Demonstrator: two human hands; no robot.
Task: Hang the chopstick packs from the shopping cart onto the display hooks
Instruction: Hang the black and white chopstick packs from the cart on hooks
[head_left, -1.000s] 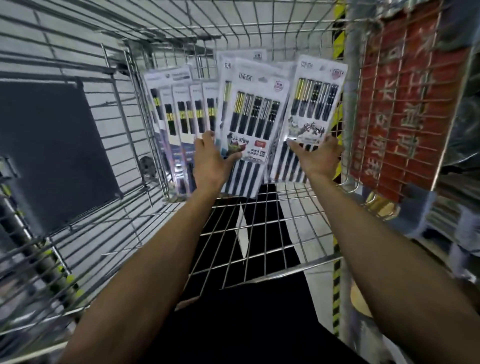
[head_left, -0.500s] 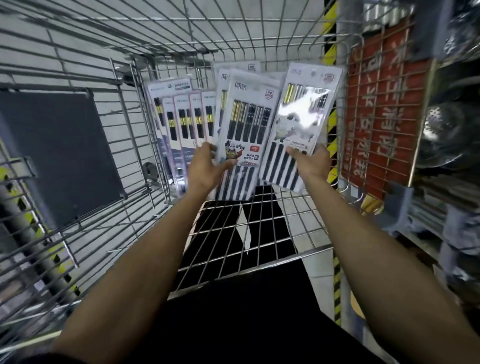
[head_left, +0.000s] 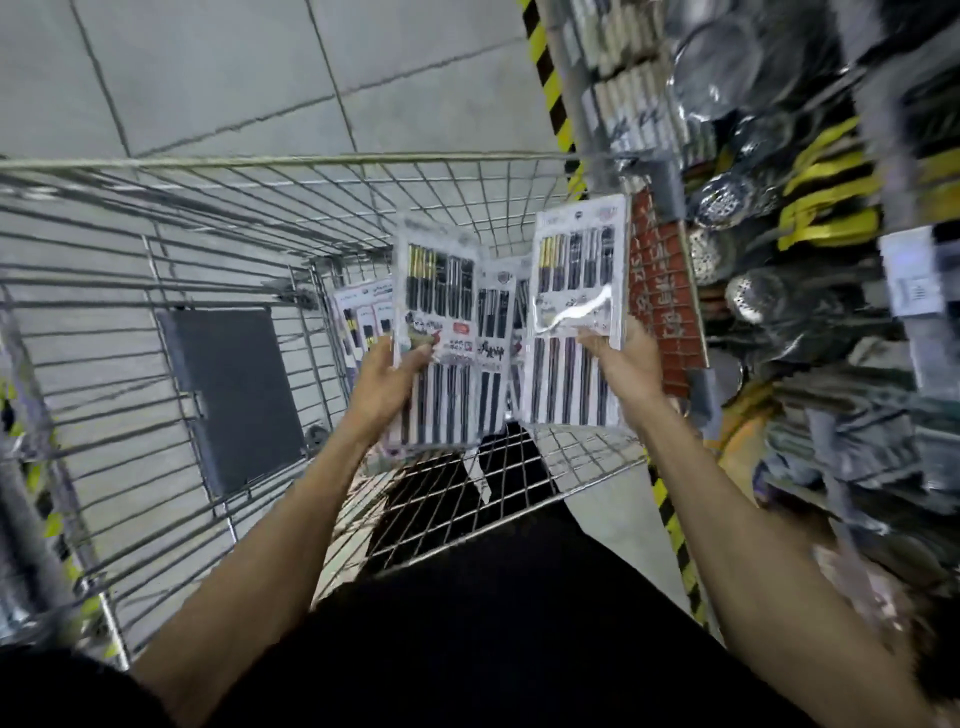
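while above cart (head_left: 291, 162), one pack (head_left: 436, 291) per hand (head_left: 384, 387)

Over the cart (head_left: 311, 160), left pack (head_left: 436, 291) and right pack (head_left: 576, 270) sit at 12 o'clock, spare packs (head_left: 363, 319) behind, shelves (head_left: 810, 332) at 2 o'clock.

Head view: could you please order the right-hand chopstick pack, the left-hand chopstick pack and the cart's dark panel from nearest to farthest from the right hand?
1. Right-hand chopstick pack: gripped by the right hand.
2. Left-hand chopstick pack: just to its left.
3. Dark panel: on the left wall of the shopping cart.
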